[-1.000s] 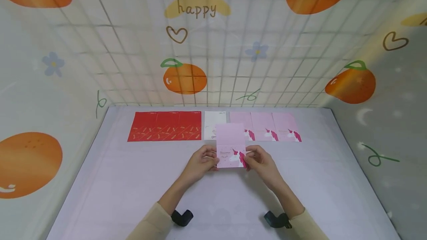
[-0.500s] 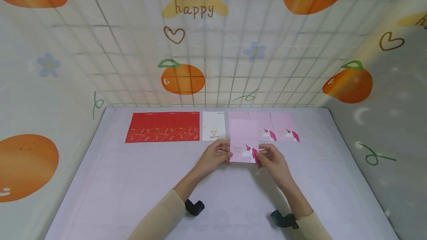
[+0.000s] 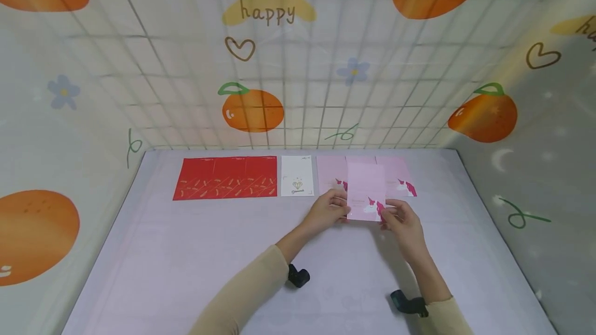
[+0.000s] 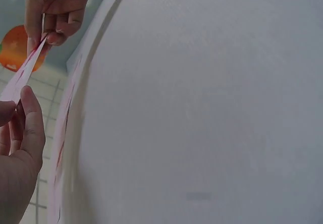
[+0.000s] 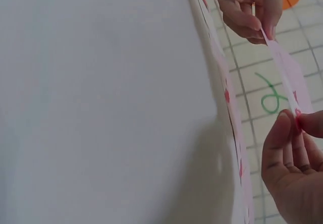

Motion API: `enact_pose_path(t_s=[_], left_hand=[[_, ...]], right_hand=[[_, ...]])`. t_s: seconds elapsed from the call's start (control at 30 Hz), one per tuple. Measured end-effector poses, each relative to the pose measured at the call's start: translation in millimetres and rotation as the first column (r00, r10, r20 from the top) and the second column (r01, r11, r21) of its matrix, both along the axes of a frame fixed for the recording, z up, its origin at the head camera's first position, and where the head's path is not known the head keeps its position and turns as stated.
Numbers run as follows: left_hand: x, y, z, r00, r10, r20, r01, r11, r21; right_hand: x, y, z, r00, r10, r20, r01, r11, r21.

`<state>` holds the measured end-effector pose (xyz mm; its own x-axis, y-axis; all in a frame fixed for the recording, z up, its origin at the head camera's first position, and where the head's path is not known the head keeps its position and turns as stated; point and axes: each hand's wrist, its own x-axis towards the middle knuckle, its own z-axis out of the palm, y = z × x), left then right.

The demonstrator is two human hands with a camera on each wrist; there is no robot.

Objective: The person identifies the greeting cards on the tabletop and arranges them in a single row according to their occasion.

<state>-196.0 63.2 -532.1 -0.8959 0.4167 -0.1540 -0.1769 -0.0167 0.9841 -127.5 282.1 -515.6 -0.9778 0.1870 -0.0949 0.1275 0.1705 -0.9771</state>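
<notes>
Between both hands a pink unicorn-print card [image 3: 366, 182] is held up above the table, its printed face toward the head camera. My left hand [image 3: 327, 208] pinches its left edge near the bottom. The lower right edge is pinched by my right hand [image 3: 405, 224], thumb in front over the dark pink mane. Seen edge-on in the left wrist view, the thin card [image 4: 22, 75] spans from one hand to the other. Behind it lie similar pink cards, one at the left [image 3: 330, 172] and one at the right [image 3: 399, 172]; the middle one is mostly covered.
Along the back of the white-covered table [image 3: 209, 252] runs a row of cards. Several red cards [image 3: 225, 177] with gold marks lie at the left, then a white diamond-print card [image 3: 297, 174]. A fruit-patterned curtain [image 3: 302, 66] rises behind and at both sides.
Both hands have carried the pink card to the right and slightly farther back, from in front of the white card to over the laid pink cards. The white card is now uncovered.
</notes>
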Motion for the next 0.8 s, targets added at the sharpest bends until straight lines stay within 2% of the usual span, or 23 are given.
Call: enact_pose_path(t_s=[0.13, 0.23, 0.43, 0.63, 0.8], left_hand=[[-1.7, 15.6, -1.8, 1.000, 0.010, 0.005, -0.010, 0.999, -0.035], [-3.3, 27.5, -3.1, 1.000, 0.018, 0.020, -0.017, 0.999, -0.031], [-5.2, 47.5, -7.7, 0.998, 0.033, 0.061, -0.029, 0.998, -0.059], [-4.2, 60.5, -8.0, 0.997, 0.049, 0.064, -0.041, 0.991, -0.124], [-5.2, 69.4, -10.3, 0.995, 0.048, 0.091, -0.039, 0.994, -0.099]], right_hand=[[1.1, 8.8, -2.9, 0.998, -0.036, 0.050, 0.035, 0.999, 0.034], [1.1, 14.7, -4.8, 0.993, -0.076, 0.090, 0.071, 0.996, 0.059], [-0.7, 24.9, -10.4, 0.967, -0.184, 0.176, 0.174, 0.982, 0.066], [-0.8, 31.9, -12.6, 0.958, -0.225, 0.177, 0.226, 0.974, 0.013], [-2.5, 37.8, -13.7, 0.948, -0.252, 0.195, 0.257, 0.966, -0.003]])
